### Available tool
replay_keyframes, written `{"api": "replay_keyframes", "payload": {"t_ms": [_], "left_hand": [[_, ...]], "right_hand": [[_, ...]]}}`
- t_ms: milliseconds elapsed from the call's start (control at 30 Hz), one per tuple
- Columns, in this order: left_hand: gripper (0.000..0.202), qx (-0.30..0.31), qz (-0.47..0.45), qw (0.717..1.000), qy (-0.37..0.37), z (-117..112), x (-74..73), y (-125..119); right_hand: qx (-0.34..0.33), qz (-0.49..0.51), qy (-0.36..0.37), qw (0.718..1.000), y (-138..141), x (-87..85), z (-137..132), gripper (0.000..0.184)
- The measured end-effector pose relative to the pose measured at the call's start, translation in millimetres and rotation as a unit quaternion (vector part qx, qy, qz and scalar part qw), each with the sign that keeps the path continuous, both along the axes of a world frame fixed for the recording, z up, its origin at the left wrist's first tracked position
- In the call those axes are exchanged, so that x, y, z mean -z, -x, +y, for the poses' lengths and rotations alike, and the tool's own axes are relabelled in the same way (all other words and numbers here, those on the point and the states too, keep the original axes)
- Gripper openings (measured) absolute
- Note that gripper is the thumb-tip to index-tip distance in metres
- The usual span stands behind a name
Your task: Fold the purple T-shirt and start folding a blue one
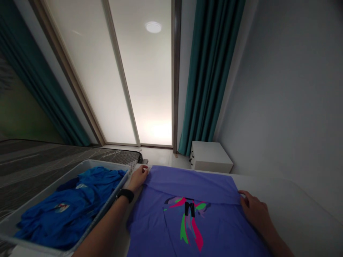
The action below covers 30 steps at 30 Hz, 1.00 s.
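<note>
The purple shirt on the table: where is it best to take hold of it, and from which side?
Probably at the two ends of the folded top edge of the purple shirt, where the left hand and right hand already rest. Come from each side; the fold lies flat and doubled there.

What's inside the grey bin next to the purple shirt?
The grey bin holds crumpled blue clothes, one showing a small colourful print. Whatever lies underneath them is covered, so it cannot be seen.
</note>
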<state>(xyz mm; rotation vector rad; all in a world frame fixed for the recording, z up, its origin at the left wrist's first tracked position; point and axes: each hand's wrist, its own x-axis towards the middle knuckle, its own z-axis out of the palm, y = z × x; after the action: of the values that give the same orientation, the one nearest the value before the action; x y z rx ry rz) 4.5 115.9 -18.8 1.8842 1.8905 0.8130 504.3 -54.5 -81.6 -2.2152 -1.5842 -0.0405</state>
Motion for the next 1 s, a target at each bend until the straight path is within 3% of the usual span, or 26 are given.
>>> {"api": "replay_keyframes", "payload": {"t_ms": [267, 500, 833, 1000], "left_hand": [[0.029, 0.042, 0.025, 0.999, -0.02, -30, 4.8, 7], [0.037, 0.05, -0.095, 0.992, -0.062, -34, 1.4, 12], [0.039, 0.062, -0.018, 0.997, -0.037, -45, 15.3, 19], [0.043, 0.045, 0.016, 0.999, -0.022, -34, 12.6, 18]], "right_hand": [[-0.016, 0.057, -0.028, 0.998, -3, -1.4, 3, 0.05], [-0.018, 0.097, -0.072, 0.992, -3, -17.8, 0, 0.049], [-0.044, 0.003, 0.042, 0.998, 4, -20.0, -8, 0.041], [-0.026, 0.056, 0.049, 0.997, 2, -24.6, -1, 0.042]]}}
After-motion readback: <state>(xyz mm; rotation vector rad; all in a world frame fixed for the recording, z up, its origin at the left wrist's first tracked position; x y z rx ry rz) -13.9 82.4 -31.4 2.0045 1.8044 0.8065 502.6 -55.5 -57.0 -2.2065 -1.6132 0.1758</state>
